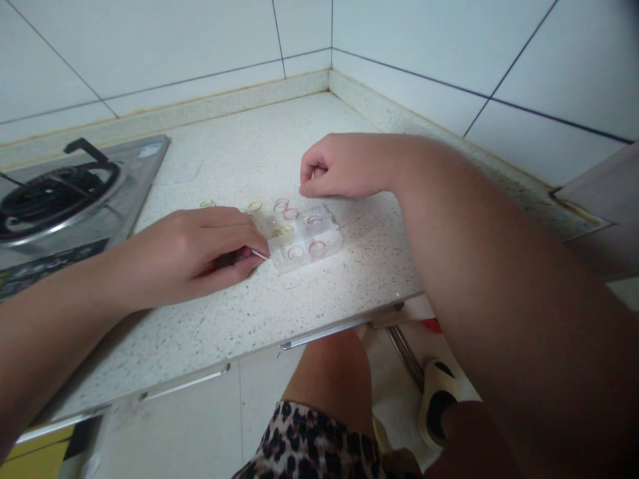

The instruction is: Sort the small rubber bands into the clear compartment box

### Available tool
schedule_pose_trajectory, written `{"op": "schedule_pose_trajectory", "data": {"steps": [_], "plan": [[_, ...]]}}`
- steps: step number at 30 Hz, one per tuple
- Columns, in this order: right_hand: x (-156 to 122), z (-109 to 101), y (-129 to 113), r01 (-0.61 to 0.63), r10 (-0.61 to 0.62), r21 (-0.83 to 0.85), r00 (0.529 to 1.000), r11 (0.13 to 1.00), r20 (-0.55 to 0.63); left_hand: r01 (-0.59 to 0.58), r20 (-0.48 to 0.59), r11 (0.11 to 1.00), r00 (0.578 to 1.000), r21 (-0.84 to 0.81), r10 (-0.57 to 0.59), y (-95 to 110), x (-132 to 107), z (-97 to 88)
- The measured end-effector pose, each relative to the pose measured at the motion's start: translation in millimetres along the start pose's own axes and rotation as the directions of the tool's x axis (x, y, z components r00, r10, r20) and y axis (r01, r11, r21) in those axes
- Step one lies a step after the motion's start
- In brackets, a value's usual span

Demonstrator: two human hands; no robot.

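Note:
A small clear plastic box (pixel 305 241) with several compartments lies on the speckled white counter (pixel 239 159); small coloured rubber rings lie inside it. My left hand (pixel 200 249) rests on the counter just left of the box, fingers pinched on a thin white ring at the box's left edge. My right hand (pixel 339 166) is curled into a loose fist just behind the box, fingertips touching the counter; what it pinches, if anything, is hidden. Loose rings (pixel 282 205), yellow and pink, lie on the counter behind the box.
A gas stove (pixel 60 193) with a black burner grate is set into the counter at the left. White tiled walls meet in a corner at the back. Below the counter edge are cabinet handles (pixel 319 332), my knee and a slipper on the floor.

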State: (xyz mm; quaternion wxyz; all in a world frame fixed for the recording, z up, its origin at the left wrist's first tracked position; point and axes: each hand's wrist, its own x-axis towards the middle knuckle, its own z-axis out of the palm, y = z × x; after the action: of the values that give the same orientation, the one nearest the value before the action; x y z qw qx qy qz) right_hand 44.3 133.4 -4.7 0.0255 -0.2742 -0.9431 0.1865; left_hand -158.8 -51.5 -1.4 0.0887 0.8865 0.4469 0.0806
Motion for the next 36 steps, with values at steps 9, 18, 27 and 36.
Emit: {"op": "schedule_pose_trajectory", "data": {"steps": [9,18,27,36], "plan": [[-0.1,-0.5,-0.4,0.012,-0.012,0.002,1.000,1.000,0.015,0.006,0.002,1.000,1.000,0.013,-0.006,0.6,0.0,-0.2],[-3.2,-2.4,-5.3,0.002,-0.002,-0.003,1.000,1.000,0.022,-0.009,-0.016,1.000,1.000,0.011,0.009,-0.1,0.3,0.8],[-4.3,-2.6,-6.2,0.007,-0.007,0.013,0.999,1.000,0.033,-0.012,-0.030,1.000,0.999,0.000,0.012,-1.1,-0.1,1.8],[-1.6,-3.8,1.1,0.020,-0.020,0.027,1.000,0.999,0.014,0.098,0.029,0.995,0.995,-0.005,-0.098,-4.2,2.1,4.5]]}}
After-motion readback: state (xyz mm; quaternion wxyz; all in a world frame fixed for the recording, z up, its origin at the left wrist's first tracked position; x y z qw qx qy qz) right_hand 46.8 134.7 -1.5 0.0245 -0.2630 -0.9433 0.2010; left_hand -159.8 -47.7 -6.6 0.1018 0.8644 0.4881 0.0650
